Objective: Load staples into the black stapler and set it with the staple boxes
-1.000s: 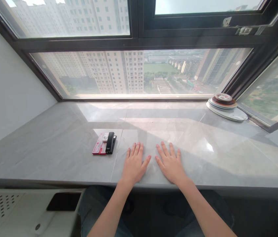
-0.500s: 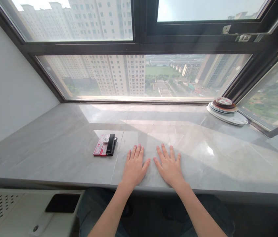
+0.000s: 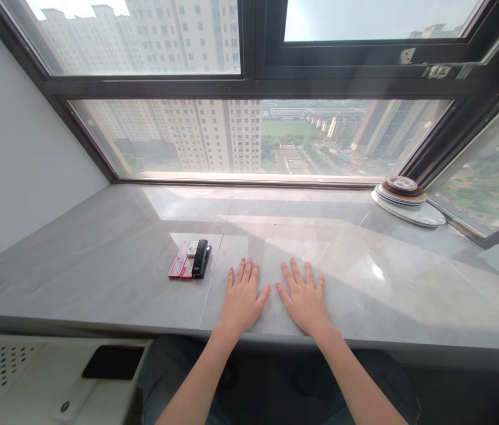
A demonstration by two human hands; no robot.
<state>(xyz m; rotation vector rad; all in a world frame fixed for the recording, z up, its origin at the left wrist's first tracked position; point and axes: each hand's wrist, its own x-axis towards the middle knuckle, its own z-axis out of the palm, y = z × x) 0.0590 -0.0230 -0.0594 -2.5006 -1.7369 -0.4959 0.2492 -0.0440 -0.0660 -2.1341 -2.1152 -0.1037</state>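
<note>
Both palms rest face down on the grey stone-look sill (image 3: pixel 112 254). My left hand (image 3: pixel 241 298) lies flat with its fingers a little apart, holding nothing. Beside it, my right hand (image 3: pixel 303 296) is also flat with fingers spread, and a gap separates the two thumbs. To the left of my left hand, a black stapler (image 3: pixel 200 260) lies on a red and white packet (image 3: pixel 181 264). A small white box or card (image 3: pixel 191 248) sits against the stapler. Neither hand touches these things.
In the far right corner stands a stack of plates or round lids (image 3: pixel 402 198). A dark-framed window (image 3: pixel 249 87) rises along the back of the sill. Below the front edge at left is a white perforated plastic piece (image 3: pixel 23 383) with a black panel (image 3: pixel 114 362).
The camera view has shifted very slightly. Both hands and the things on the sill stay where they were.
</note>
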